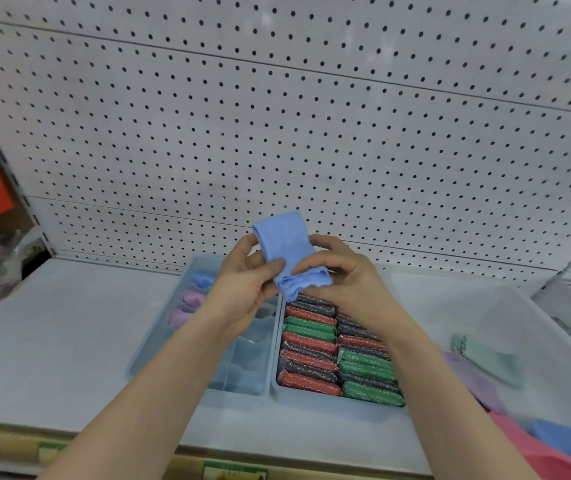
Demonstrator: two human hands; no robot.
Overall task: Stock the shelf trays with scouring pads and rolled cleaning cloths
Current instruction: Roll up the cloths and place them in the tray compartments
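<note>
A pale blue textured cleaning cloth point(284, 251), partly rolled, was held up between both hands above the back of the two trays. The left hand point(242, 285) gripped its left edge, thumb pressed on the front; the right hand point(343, 278) pinched its lower right side with curled fingers. Directly below sat the pale blue plastic tray point(311, 403) packed with red, green and grey glittery scouring pads point(311, 344). The neighbouring divided tray point(154, 336) held blue and lilac rolled cloths point(194, 299) (at its far end). A flat green cloth point(488, 362) lay on the white shelf point(52, 341), well right.
</note>
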